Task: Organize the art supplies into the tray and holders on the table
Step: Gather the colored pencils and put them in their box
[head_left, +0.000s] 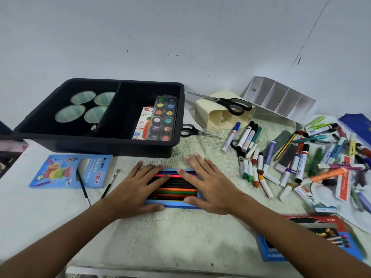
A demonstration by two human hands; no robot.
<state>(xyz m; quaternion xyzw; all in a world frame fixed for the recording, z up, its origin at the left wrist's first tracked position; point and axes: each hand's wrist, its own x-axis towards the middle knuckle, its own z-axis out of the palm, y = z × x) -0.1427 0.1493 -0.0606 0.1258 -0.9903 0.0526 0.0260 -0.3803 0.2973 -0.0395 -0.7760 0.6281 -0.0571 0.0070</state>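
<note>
At lower centre, pressed flat, fingers straight, left hand [138,186] and right hand [210,186] on pencil box [174,203]; might have spilled pencils [176,190] if tilted.

Both hands flat, left [138,187] and right [208,185], fingers straight.

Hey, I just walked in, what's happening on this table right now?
A person is sorting art supplies. Both hands, the left hand and right hand, rest flat with straight fingers on an open blue tray of coloured pencils lying on the table. Behind it, the black bin already holds a paint palette and four round lids. Markers and crayons lie scattered to the right, and the cream holder lies on its side.
</note>
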